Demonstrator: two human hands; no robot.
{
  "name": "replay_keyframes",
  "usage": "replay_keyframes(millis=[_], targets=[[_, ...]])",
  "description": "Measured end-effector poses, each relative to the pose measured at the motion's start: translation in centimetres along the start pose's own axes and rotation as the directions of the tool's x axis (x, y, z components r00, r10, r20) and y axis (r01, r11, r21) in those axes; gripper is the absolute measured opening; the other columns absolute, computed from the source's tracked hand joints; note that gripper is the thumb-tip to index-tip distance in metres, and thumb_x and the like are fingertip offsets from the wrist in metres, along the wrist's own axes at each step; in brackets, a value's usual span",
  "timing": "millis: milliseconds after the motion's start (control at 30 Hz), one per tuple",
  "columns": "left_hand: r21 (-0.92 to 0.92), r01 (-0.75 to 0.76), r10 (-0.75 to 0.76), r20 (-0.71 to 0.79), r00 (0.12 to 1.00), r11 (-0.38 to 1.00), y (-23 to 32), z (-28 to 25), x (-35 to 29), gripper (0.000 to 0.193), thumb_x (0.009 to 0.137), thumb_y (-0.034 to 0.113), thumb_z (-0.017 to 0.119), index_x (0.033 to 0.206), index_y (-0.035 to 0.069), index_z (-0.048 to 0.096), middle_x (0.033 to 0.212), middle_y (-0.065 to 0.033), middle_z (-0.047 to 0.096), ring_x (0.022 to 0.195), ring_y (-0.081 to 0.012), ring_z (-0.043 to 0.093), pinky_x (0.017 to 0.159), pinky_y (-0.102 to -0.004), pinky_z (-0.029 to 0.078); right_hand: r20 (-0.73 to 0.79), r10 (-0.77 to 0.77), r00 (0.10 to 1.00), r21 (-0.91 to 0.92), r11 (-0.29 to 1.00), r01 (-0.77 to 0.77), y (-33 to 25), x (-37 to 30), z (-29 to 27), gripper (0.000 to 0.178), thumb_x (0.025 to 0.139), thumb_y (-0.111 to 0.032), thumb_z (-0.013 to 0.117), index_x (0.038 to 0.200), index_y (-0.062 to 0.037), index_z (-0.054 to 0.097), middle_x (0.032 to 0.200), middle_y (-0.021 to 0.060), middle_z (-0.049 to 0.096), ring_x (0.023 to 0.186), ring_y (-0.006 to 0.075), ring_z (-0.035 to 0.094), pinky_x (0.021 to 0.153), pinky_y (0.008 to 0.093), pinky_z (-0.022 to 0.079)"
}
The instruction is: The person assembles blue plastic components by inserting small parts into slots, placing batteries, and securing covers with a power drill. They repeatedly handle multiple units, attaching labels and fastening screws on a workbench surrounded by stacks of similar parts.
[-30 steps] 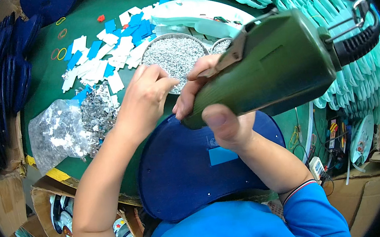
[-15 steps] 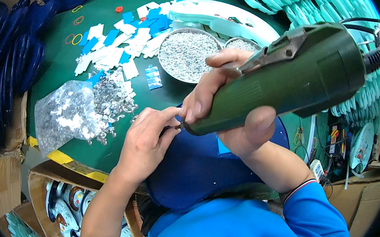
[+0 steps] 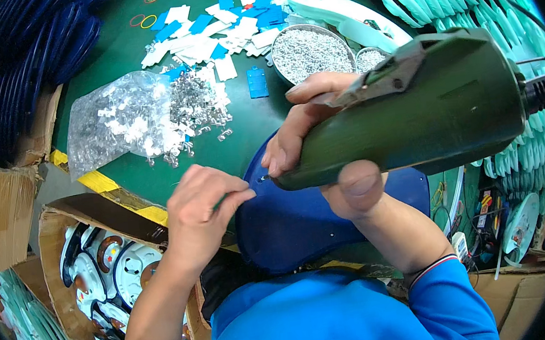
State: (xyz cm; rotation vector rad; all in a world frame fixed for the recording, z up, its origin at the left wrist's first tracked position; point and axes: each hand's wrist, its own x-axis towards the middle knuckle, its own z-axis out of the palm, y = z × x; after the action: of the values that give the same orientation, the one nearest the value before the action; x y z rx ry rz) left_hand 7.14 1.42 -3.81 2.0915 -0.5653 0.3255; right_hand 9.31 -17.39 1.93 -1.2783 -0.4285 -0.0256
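My right hand (image 3: 291, 131) is wrapped round a thick dark-green power screwdriver (image 3: 407, 114), which lies nearly level with its cable end to the right. Its nose points left, over a dark blue curved plastic panel (image 3: 280, 233) in front of me. A small shiny metal bit (image 3: 264, 178) shows on the panel by the nose. Just left of the nose, my left hand (image 3: 199, 208) is closed, thumb and fingertips pinched together. Whatever the pinch may hold is hidden.
Beyond the panel stand a round bowl (image 3: 277, 69) of small silver pieces and a smaller bowl (image 3: 359, 59). White and blue tabs (image 3: 204, 43), a clear plastic bag (image 3: 107, 132) and loose metal clips (image 3: 198, 104) cover the green table's left. Stacked turquoise parts (image 3: 501, 50) rise right; a carton (image 3: 61, 261) stands lower left.
My left fingers have drawn back leftward from the screwdriver's nose, leaving a gap. The view has shifted, so the table things sit farther right and higher. My right hand still grips the screwdriver.
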Motion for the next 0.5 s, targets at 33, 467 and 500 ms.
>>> replay_keyframes(millis=[33,467,500], targets=[[0.001,-0.005,0.005,0.023,1.0,1.0,-0.2,0.2,-0.5,0.018,0.067,0.003,0.081,0.079,0.006,0.069,0.078,-0.0061,0.066,0.074,-0.0248,0.06,0.065,-0.0347,0.048,0.012,0.004,1.0,0.014,1.0,-0.004,0.3,0.0,0.1,0.086,0.08,-0.063,0.072,0.126,0.0023,0.041,0.078,0.0113,0.059,0.07,0.0197,0.063,0.073,0.0396,0.056],[0.165,-0.089,0.09,0.002,0.996,0.982,-0.1,1.2,-1.0,0.02,0.066,0.008,0.082,0.08,0.008,0.069,0.077,-0.0058,0.059,0.075,-0.0251,0.057,0.066,-0.0351,0.048,0.022,0.001,1.0,0.005,1.0,-0.001,2.5,-0.2,-0.6,0.085,0.079,-0.059,0.074,0.127,0.0031,0.042,0.079,0.0115,0.06,0.072,0.0193,0.063,0.07,0.0353,0.055],[0.201,-0.111,0.113,-0.001,0.994,0.973,-0.1,1.1,-1.1,0.02,0.066,0.007,0.082,0.081,0.008,0.069,0.077,-0.006,0.058,0.075,-0.0249,0.057,0.066,-0.035,0.048,0.002,-0.012,1.0,-0.006,1.0,0.012,2.3,-0.2,-0.5,0.086,0.08,-0.062,0.071,0.128,0.0033,0.041,0.079,0.0112,0.06,0.072,0.019,0.063,0.07,0.0358,0.055]])
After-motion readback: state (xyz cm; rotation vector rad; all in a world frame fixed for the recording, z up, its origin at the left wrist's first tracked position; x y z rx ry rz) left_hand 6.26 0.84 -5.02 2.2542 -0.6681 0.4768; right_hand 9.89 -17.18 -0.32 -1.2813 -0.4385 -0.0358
